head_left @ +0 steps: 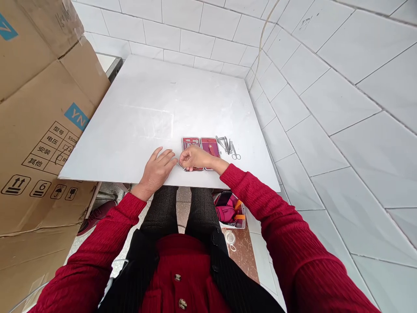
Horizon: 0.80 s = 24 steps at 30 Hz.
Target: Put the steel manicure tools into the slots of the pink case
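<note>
My left hand (157, 169) is held over the front edge of the white table (146, 87), fingers stretched out and slightly apart. Beside its fingertips, my right hand (193, 157) is closed in a pinch around a small silver metal tool (181, 165), mostly hidden by the fingers. The tool's end points toward the left hand. Under and behind the right hand lies an open manicure case (210, 147), red inside with small tools in its left half. Several loose metal tools (224, 143) and small scissors (236, 155) rest to its right.
A large cardboard box (39, 108) stands along the table's left side. Tiled walls (325, 130) border the back and right. Below the table's front edge, a bin (239, 222) holds pink and orange items. A thin cable (261, 39) runs down the corner.
</note>
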Tool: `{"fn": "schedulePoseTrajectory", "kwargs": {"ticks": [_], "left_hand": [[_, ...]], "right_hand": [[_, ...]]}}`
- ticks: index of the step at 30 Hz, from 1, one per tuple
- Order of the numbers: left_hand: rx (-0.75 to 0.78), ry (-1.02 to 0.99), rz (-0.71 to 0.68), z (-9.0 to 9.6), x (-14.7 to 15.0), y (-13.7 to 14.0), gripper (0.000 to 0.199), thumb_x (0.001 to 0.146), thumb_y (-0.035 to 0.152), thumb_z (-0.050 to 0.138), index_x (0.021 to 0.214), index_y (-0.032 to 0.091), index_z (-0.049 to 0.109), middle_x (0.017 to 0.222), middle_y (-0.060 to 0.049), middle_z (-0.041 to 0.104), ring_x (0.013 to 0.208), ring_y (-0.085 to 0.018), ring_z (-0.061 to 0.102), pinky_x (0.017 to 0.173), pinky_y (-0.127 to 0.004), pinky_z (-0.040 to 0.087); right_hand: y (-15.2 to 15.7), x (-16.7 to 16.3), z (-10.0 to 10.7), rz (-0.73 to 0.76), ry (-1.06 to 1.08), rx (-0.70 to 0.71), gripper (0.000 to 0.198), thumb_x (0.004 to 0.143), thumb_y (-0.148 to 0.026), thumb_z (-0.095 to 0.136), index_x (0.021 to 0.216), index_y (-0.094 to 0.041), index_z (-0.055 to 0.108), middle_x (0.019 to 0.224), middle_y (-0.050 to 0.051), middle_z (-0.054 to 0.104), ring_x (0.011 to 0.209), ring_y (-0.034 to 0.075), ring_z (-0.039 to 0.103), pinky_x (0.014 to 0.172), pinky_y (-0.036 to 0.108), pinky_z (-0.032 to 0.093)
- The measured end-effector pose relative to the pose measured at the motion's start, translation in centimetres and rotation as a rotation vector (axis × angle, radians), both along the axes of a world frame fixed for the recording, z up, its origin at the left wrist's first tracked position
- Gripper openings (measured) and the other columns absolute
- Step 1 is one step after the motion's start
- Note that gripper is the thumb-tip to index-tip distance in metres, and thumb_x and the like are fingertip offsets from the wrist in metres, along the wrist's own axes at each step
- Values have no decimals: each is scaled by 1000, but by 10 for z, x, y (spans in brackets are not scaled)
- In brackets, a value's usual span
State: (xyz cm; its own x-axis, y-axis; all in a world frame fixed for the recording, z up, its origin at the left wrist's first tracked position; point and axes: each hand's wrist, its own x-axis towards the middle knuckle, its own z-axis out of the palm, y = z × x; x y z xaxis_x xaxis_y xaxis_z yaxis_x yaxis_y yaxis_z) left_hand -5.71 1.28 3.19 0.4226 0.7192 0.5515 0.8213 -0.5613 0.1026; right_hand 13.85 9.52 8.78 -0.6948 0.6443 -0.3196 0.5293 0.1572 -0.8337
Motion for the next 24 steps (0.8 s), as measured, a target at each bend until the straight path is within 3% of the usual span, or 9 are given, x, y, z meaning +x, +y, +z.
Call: {"fn": "schedulePoseTrajectory", "kwargs": {"ticks": [5,8,17,24], "left_hand": [[-61,-27,10,-1,12,2,31,107,21,38,113,22,68,125,-9,72,126,-22,63,121,-51,41],[-78,-89,9,-3,22,4,32,107,25,39,120,21,69,126,-11,71,122,-23,65,116,-50,45],[-107,-146,-21,-7,40,7,36,107,26,39,130,18,65,129,-13,70,124,-26,63,109,-46,50],[-146,-63,-54,-17,37,-8,32,106,23,42,118,19,71,131,-13,70,126,-27,62,112,-50,48]], "right_hand": [[-9,1,2,90,-243,595,8,76,-10,64,76,-14,70,74,4,73,71,16,65,66,26,39],[-12,6,3,145,-386,768,13,85,-15,59,87,-12,72,88,11,76,80,21,66,69,30,36],[-17,28,6,153,-626,860,24,95,-16,49,112,-6,64,109,18,72,95,28,67,74,33,40],[-12,51,8,250,-800,858,25,93,-12,52,114,-5,63,109,21,70,93,29,68,74,34,44]]}}
